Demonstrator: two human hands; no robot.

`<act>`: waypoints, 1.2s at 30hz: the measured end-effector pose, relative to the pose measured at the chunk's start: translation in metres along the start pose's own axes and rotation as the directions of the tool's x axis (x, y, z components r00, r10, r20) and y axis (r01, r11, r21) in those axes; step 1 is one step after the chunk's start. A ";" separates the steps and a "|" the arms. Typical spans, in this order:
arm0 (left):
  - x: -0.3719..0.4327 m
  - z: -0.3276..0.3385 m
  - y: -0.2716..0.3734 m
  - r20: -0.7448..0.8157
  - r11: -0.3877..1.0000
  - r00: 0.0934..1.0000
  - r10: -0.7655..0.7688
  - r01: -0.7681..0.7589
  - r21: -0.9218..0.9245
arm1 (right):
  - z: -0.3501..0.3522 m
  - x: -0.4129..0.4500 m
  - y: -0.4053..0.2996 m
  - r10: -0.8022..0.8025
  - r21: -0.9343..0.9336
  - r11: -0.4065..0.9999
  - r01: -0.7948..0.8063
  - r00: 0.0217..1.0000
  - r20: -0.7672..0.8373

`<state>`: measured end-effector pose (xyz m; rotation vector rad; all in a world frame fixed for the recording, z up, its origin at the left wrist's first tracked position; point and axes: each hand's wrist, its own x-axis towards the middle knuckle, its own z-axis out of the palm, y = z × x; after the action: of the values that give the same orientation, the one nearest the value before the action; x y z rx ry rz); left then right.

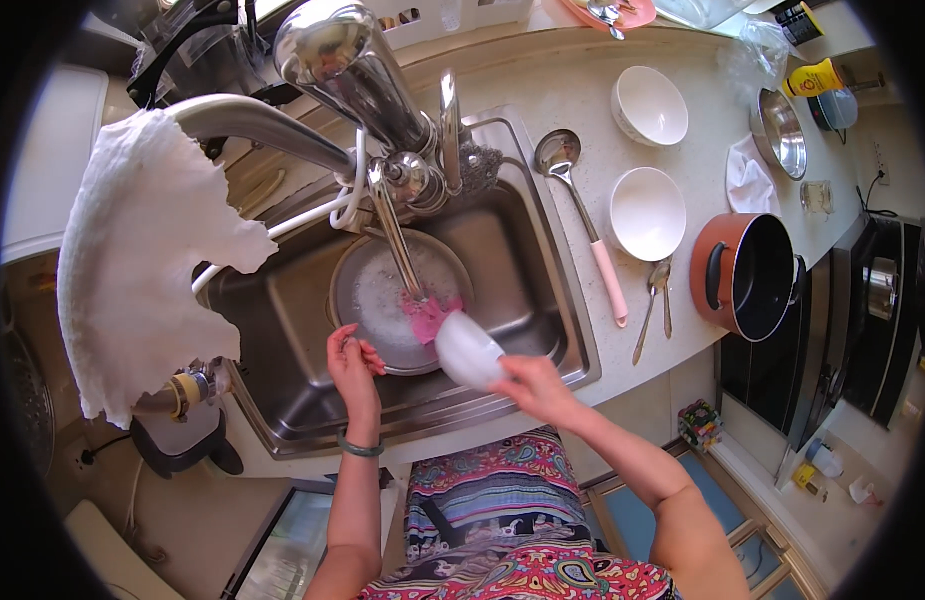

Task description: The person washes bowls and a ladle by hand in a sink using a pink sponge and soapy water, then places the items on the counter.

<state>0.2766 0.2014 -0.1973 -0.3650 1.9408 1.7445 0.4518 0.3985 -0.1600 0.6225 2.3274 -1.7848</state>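
My right hand point(537, 386) holds a white bowl point(466, 351) by its edge, tilted over the right rim of a round metal basin. The basin point(357, 296) stands in the steel sink point(500, 247) and holds sudsy water. A pink cloth point(426, 316) lies under the tip of the faucet spout point(395, 232), beside the bowl. Over the basin's lower left edge, my left hand point(353, 360) is raised with fingers loosely bent and apart, holding nothing.
Right of the sink lie a ladle with a pink handle point(606, 274), two white bowls point(646, 214), spoons point(653, 292) and a red-brown pot point(706, 277). A white cloth point(749, 176) is near a steel bowl point(781, 135). White ragged material point(147, 255) hangs at left.
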 end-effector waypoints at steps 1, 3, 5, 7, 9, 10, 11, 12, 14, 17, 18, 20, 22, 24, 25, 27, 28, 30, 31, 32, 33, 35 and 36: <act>-0.002 -0.006 0.002 0.008 1.000 1.000 -0.005 0.005 -0.019 | -0.006 0.002 -0.004 0.203 0.169 0.967 -0.190 0.977 -0.061; -0.016 0.002 0.004 0.121 0.995 0.989 -0.085 0.078 0.064 | -0.011 0.003 0.003 0.260 0.210 0.954 -0.214 0.938 -0.227; -0.035 0.021 0.011 0.369 0.949 0.875 -0.315 0.292 0.118 | -0.005 0.000 -0.001 0.140 -0.027 0.988 -0.152 0.956 -0.257; -0.048 0.030 0.005 0.596 0.874 0.692 -0.407 0.484 0.035 | 0.016 0.002 -0.005 -0.104 -0.341 0.940 0.019 0.967 -0.232; -0.047 0.036 0.008 0.662 0.776 0.626 -0.413 0.622 -0.104 | 0.047 0.011 -0.010 -0.215 -0.415 0.898 0.146 0.969 -0.125; -0.040 0.036 -0.003 0.564 0.862 0.744 -0.359 0.496 -0.105 | 0.062 0.019 -0.007 -0.316 -0.490 0.837 0.245 0.946 -0.067; -0.033 0.028 -0.008 0.479 0.880 0.796 -0.371 0.466 -0.091 | 0.069 0.033 0.000 -0.393 -0.517 0.780 0.353 0.919 0.033; -0.020 0.016 -0.022 0.434 0.888 0.831 -0.348 0.441 -0.133 | 0.072 0.048 0.001 -0.463 -0.445 0.788 0.425 0.886 0.026; 0.004 -0.002 -0.035 0.308 0.959 0.928 -0.210 0.256 -0.119 | 0.070 0.081 0.006 -0.512 -0.314 0.823 0.473 0.857 -0.051; 0.044 -0.029 -0.043 0.169 0.894 0.942 0.291 -0.331 0.301 | 0.075 0.126 0.047 -0.212 -0.258 0.951 0.173 0.968 -0.133; 0.052 -0.032 -0.040 0.168 0.893 0.943 0.286 -0.326 0.310 | 0.088 0.139 0.068 -0.110 -0.359 0.928 0.096 0.994 -0.020; 0.064 -0.033 -0.038 0.177 0.761 0.896 0.406 -0.439 0.477 | 0.133 0.146 0.119 -0.273 -0.506 0.824 0.256 0.961 0.041; 0.072 -0.038 -0.044 0.182 0.678 0.880 0.439 -0.457 0.576 | 0.156 0.150 0.126 -0.417 -0.690 0.504 0.520 0.846 0.333; 0.078 -0.031 -0.054 0.222 0.527 0.819 0.530 -0.523 0.670 | 0.173 0.181 0.144 -0.353 -0.751 0.478 0.457 0.882 0.312; 0.082 -0.023 -0.061 0.236 0.528 0.822 0.519 -0.526 0.667 | 0.177 0.197 0.160 -0.282 -0.816 0.432 0.385 0.917 0.283; 0.088 -0.002 -0.077 0.211 0.535 0.836 0.507 -0.497 0.683 | 0.173 0.218 0.200 -0.183 -0.658 0.749 0.079 0.979 -0.091; 0.088 0.000 -0.083 0.186 0.543 0.849 0.494 -0.469 0.697 | 0.176 0.220 0.198 -0.085 -0.509 0.859 -0.051 0.967 -0.241; 0.094 -0.006 -0.097 0.090 0.618 0.901 0.424 -0.360 0.699 | 0.181 0.219 0.171 0.288 -0.053 0.945 -0.324 0.895 -0.340; 0.097 -0.013 -0.105 -0.005 0.686 0.935 0.355 -0.257 0.680 | 0.178 0.215 0.144 0.527 0.191 0.849 -0.493 0.817 -0.234; 0.102 -0.016 -0.115 -0.027 0.689 0.936 0.351 -0.238 0.685 | 0.178 0.201 0.133 0.439 0.274 0.877 -0.395 0.890 -0.124; 0.108 -0.015 -0.125 -0.024 0.695 0.937 0.348 -0.241 0.677 | 0.176 0.188 0.123 0.343 0.376 0.872 -0.313 0.939 -0.015; 0.114 -0.012 -0.143 -0.058 0.889 0.978 0.200 -0.156 0.430 | 0.189 0.173 0.116 -0.183 -0.107 0.979 0.176 0.981 -0.060; 0.116 -0.020 -0.154 -0.069 0.928 0.980 0.188 -0.154 0.339 | 0.188 0.170 0.103 -0.190 -0.095 0.978 0.185 0.981 -0.044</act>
<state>0.2541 0.1745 -0.3879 -0.1685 2.3534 1.4826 0.3147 0.2813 -0.3655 0.4548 2.5635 -1.7432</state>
